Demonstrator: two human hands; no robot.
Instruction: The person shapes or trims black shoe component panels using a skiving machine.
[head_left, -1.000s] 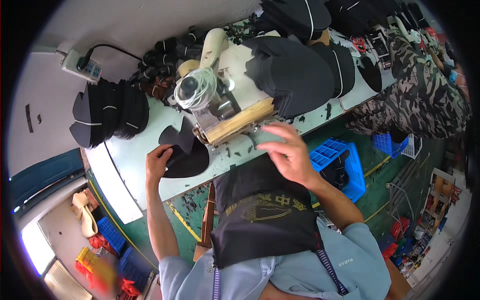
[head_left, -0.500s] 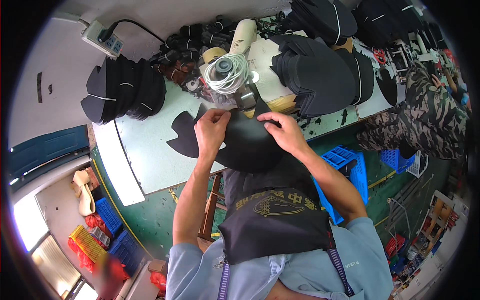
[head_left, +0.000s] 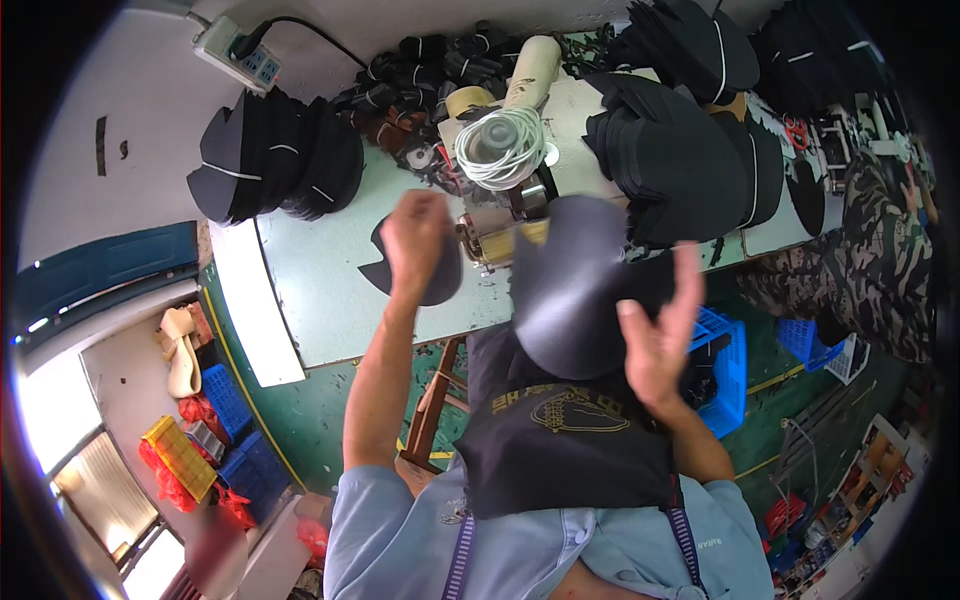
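Note:
Blurred by motion, my left hand (head_left: 414, 242) is over a dark curved, notched sheet piece (head_left: 440, 285) at the table's front. Its fingers look curled together; whether they grip anything is hidden. My right hand (head_left: 658, 335), also smeared, has thumb and fingers spread wide beside a large black sheet piece (head_left: 575, 300). That piece is tilted above my apron (head_left: 570, 430), in front of a small machine (head_left: 500, 240) with a metal and yellowish base. The right thumb is by the piece's right edge; contact is unclear.
Banded stacks of black pieces stand on the table at left (head_left: 275, 165) and right (head_left: 680, 165). A coiled white cable (head_left: 500, 150) lies on the machine. Blue crates (head_left: 735, 370) sit on the floor to the right. A person in camouflage clothing (head_left: 870, 250) is at far right.
My hands have moved apart, the left one up slightly and the right one right and down. The large black piece now shows apart from the notched piece under my left hand. The view has shifted.

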